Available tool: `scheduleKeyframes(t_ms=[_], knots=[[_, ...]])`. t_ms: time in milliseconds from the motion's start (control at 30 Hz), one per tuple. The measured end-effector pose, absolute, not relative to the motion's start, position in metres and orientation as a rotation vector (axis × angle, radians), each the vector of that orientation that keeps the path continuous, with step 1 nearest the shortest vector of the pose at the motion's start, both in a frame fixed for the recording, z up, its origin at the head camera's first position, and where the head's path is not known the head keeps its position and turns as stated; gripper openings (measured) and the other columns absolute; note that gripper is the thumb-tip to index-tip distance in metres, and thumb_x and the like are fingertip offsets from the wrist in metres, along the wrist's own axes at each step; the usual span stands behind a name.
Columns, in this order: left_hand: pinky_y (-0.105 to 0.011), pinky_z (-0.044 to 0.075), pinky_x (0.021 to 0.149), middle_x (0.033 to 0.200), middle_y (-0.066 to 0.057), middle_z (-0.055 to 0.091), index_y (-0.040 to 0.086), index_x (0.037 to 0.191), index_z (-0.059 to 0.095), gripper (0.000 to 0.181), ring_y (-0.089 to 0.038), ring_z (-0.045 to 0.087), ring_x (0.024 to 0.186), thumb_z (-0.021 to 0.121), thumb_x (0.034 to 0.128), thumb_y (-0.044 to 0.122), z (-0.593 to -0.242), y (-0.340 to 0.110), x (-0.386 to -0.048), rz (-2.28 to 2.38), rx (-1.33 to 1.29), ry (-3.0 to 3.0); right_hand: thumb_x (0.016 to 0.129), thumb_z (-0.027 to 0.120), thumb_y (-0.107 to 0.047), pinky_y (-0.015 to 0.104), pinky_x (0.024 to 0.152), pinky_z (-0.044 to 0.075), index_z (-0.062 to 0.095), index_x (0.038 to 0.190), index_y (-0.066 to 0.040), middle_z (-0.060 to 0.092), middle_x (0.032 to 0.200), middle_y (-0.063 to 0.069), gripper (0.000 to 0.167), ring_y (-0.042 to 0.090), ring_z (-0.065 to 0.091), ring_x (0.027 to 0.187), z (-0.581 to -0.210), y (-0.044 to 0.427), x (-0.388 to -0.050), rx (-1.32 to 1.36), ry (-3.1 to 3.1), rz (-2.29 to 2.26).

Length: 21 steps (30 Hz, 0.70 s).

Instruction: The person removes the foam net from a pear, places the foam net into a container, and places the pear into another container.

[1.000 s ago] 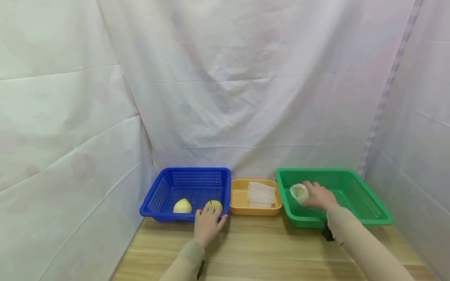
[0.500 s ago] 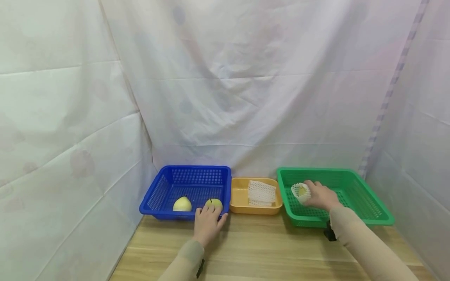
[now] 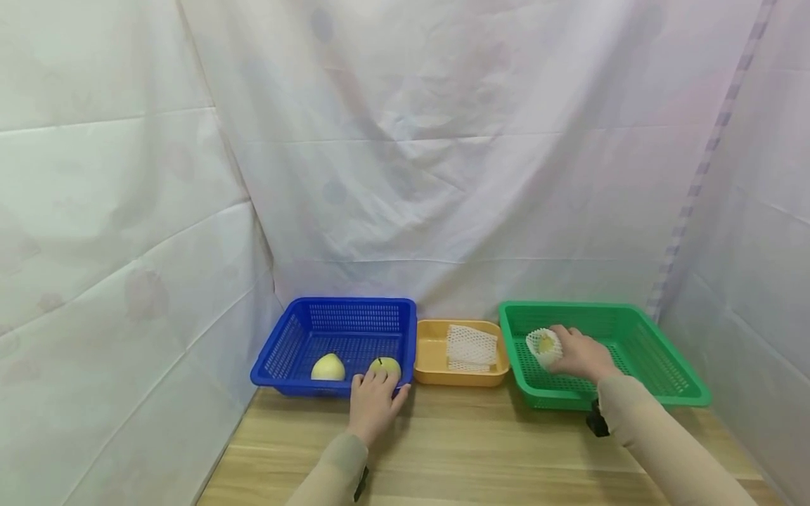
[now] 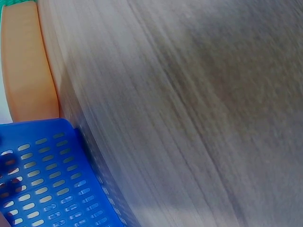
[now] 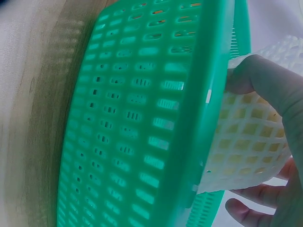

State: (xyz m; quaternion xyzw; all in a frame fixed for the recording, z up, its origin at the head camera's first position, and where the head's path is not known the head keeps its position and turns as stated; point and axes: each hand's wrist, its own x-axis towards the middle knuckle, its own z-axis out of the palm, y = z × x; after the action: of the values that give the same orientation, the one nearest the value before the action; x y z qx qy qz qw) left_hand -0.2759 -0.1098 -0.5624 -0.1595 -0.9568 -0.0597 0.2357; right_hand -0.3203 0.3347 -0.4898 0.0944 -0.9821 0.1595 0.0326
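Observation:
Inside the blue basket [image 3: 354, 388] two pale yellow-green pears rest near the front wall: one pear [image 3: 328, 367] on the left, the other pear [image 3: 387, 365] on the right. My left hand [image 3: 373, 404] lies over the basket's front rim, its fingers against the right pear and its thumb spread to the side. My right hand [image 3: 582, 355] grips a pear [image 5: 246, 137] sleeved in a white foam net [image 3: 543, 347], above the left part of the green basket [image 3: 686, 393]. The left wrist view barely shows the left hand.
Between the baskets stands an orange tray [image 3: 430, 358] with white foam nets [image 3: 471, 346] lying in it. All three containers stand side by side on a wooden table [image 3: 468, 450]. White cloth [image 3: 405, 176] hangs behind and at both sides.
My right hand has shifted slightly right with the netted pear. The left hand stays at the blue basket's rim. The head view has tilted a little.

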Motion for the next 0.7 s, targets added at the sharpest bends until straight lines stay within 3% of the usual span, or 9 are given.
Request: scheduleKeyframes(t_ms=[333,700], knots=[[-0.045,0.036,0.079,0.084,0.002,0.054,0.023,0.091,0.061,0.033,-0.022,0.05,0.084,0.049,0.0959,0.053,-0.563,-0.11,-0.276,-0.173,-0.432,-2.621,0.07,0.081,-0.033,0.037,0.05,0.039,0.035,0.142,-0.005,0.055,0.104,0.018,0.09,0.025,0.05,0.072,-0.481,0.33,-0.321,0.276,-3.016,0.51],[-0.044,0.036,0.077,0.082,0.002,0.051,0.022,0.088,0.059,0.029,-0.022,0.05,0.082,0.054,0.0944,0.051,-0.565,-0.11,-0.277,-0.172,-0.438,-2.598,0.066,0.083,-0.036,0.036,0.05,0.039,0.045,0.134,-0.006,0.056,0.1,0.013,0.084,0.023,0.051,0.07,-0.479,0.332,-0.317,0.307,-2.98,0.464]])
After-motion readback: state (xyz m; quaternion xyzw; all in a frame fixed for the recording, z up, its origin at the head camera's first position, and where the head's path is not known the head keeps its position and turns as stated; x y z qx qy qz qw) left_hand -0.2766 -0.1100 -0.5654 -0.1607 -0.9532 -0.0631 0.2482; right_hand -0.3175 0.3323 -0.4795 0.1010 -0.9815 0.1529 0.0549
